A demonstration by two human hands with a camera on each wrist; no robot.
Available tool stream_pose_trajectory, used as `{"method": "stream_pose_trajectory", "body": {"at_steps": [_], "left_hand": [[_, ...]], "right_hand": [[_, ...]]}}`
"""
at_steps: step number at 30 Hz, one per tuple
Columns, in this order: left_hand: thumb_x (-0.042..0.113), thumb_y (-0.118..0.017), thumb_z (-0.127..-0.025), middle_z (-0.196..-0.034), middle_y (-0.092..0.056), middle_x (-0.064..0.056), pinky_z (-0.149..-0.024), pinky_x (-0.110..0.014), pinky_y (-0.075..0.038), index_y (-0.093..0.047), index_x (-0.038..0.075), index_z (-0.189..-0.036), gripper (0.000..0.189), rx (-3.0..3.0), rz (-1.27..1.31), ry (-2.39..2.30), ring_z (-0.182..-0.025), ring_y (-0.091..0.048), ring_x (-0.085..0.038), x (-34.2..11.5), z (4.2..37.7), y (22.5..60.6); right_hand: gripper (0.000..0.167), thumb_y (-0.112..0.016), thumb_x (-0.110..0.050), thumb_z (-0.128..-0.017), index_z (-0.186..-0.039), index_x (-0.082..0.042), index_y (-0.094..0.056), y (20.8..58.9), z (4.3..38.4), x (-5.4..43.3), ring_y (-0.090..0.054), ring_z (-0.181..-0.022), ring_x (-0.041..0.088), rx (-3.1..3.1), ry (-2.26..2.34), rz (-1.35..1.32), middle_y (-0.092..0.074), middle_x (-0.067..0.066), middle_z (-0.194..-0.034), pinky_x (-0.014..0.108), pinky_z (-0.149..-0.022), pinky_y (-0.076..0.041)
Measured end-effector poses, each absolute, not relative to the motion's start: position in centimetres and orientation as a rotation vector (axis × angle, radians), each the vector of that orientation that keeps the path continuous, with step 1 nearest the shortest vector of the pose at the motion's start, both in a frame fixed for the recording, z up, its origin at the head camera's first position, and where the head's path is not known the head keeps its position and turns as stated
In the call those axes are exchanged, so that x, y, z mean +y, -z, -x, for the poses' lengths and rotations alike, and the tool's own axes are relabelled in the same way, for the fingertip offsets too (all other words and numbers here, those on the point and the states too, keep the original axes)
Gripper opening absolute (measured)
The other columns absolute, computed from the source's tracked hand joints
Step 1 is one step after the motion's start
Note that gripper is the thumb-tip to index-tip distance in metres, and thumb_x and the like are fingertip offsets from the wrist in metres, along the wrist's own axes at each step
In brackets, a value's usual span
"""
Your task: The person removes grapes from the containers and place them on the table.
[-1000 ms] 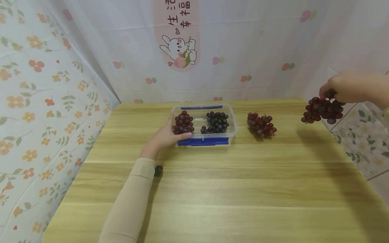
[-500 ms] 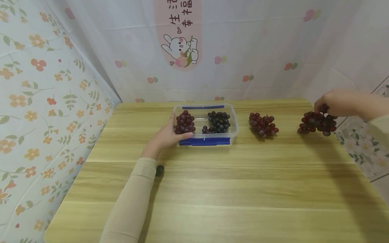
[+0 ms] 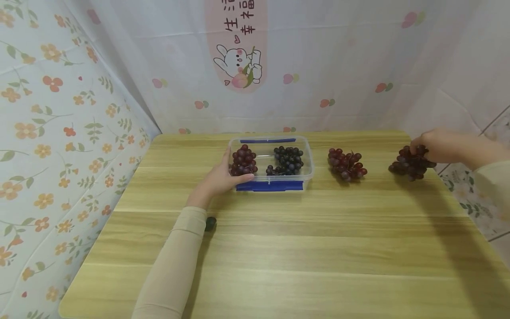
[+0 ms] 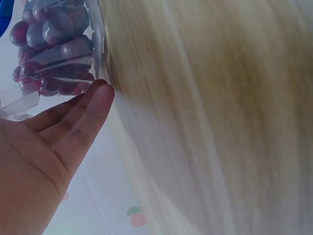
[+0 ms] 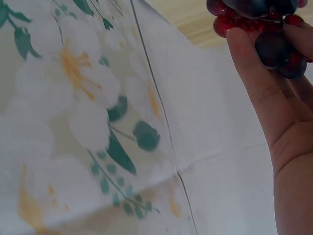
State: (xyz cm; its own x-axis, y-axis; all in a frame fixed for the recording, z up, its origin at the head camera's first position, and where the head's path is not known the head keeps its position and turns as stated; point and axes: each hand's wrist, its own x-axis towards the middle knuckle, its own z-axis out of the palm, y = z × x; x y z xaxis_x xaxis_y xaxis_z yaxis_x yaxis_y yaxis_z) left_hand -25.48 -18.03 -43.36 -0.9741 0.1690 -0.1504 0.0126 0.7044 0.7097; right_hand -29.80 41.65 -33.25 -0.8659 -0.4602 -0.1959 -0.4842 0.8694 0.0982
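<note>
At the far right end of the table my right hand [image 3: 440, 144] pinches a bunch of dark red grapes [image 3: 410, 165] from above. The right wrist view catches several of those grapes [image 5: 274, 49] between thumb and fingers. A clear plastic container [image 3: 268, 178] with blue clips stands near the back edge. My left hand [image 3: 223, 177] rests at its front left corner, thumb along the front rim and fingers against the left wall. Nearly straight fingers [image 4: 88, 115] touch that wall in the left wrist view. Inside lie red grapes [image 3: 244, 160] on the left and black grapes [image 3: 288, 160] on the right.
Another bunch of red grapes [image 3: 347, 165] lies on the wooden table [image 3: 303, 248], right of the container. A small dark green object [image 3: 210, 223] sits beside the left sleeve, partly hidden. Patterned curtains [image 3: 338, 66] hang behind and to the left.
My right hand has come down and slightly left, lowering its grape bunch to the table's right end. My left hand stays at the container.
</note>
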Motion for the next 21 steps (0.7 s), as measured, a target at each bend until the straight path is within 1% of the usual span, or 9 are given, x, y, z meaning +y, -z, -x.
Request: {"method": "stream_pose_trajectory", "body": {"at_steps": [3, 6, 9, 13, 16, 21], "left_hand": [[0.071, -0.078, -0.085, -0.181, -0.011, -0.009, -0.127, -0.067, -0.031, 0.021, 0.046, -0.166, 0.130, 2.704, -0.137, -1.126, -0.160, -0.032, -0.047, -18.0, 25.5, 43.3], [0.069, -0.078, -0.086, -0.181, -0.011, -0.009, -0.127, -0.067, -0.032, 0.021, 0.045, -0.166, 0.129, 2.704, -0.131, -1.123, -0.160, -0.033, -0.046, -17.9, 25.5, 43.2], [0.069, -0.078, -0.086, -0.182, -0.010, -0.008, -0.127, -0.067, -0.031, 0.021, 0.045, -0.166, 0.130, 2.706, -0.129, -1.115, -0.160, -0.032, -0.047, -17.9, 25.5, 43.2], [0.079, -0.076, -0.080, -0.182, -0.008, -0.005, -0.127, -0.067, -0.031, 0.021, 0.045, -0.166, 0.134, 2.707, -0.133, -1.108, -0.161, -0.031, -0.045, -17.9, 25.5, 43.2], [0.087, -0.074, -0.075, -0.182, -0.009, -0.005, -0.128, -0.066, -0.031, 0.020, 0.047, -0.166, 0.137, 2.704, -0.144, -1.122, -0.161, -0.032, -0.044, -18.0, 25.5, 43.3], [0.088, -0.075, -0.072, -0.181, -0.014, -0.010, -0.127, -0.067, -0.032, 0.019, 0.050, -0.165, 0.137, 2.697, -0.148, -1.155, -0.159, -0.036, -0.045, -18.1, 25.5, 43.4]], "right_hand": [[0.030, -0.065, 0.016, -0.075, -0.098, -0.001, -0.073, 33.8, 29.9, 41.9, -0.071, -0.095, 0.045, 2.868, -0.212, 0.735, -0.075, 0.023, -0.099, 0.058, -0.080, -0.060], [0.031, -0.065, 0.015, -0.074, -0.099, 0.000, -0.073, 34.2, 29.8, 42.1, -0.071, -0.096, 0.046, 2.864, -0.201, 0.724, -0.075, 0.023, -0.100, 0.058, -0.080, -0.060], [0.032, -0.065, 0.016, -0.073, -0.100, 0.000, -0.073, 34.8, 29.8, 42.4, -0.071, -0.097, 0.046, 2.867, -0.174, 0.717, -0.076, 0.021, -0.099, 0.059, -0.083, -0.060], [0.033, -0.066, 0.015, -0.074, -0.102, 0.000, -0.074, 35.4, 29.7, 42.6, -0.071, -0.099, 0.047, 2.853, -0.160, 0.716, -0.076, 0.019, -0.100, 0.062, -0.088, -0.059], [0.031, -0.067, 0.014, -0.077, -0.102, -0.002, -0.074, 35.7, 29.6, 42.5, -0.071, -0.100, 0.047, 2.840, -0.166, 0.722, -0.076, 0.017, -0.100, 0.062, -0.088, -0.059], [0.029, -0.070, 0.013, -0.081, -0.106, -0.001, -0.074, 36.2, 29.5, 42.3, -0.071, -0.099, 0.047, 2.846, -0.172, 0.756, -0.074, 0.019, -0.101, 0.061, -0.086, -0.059]]}}
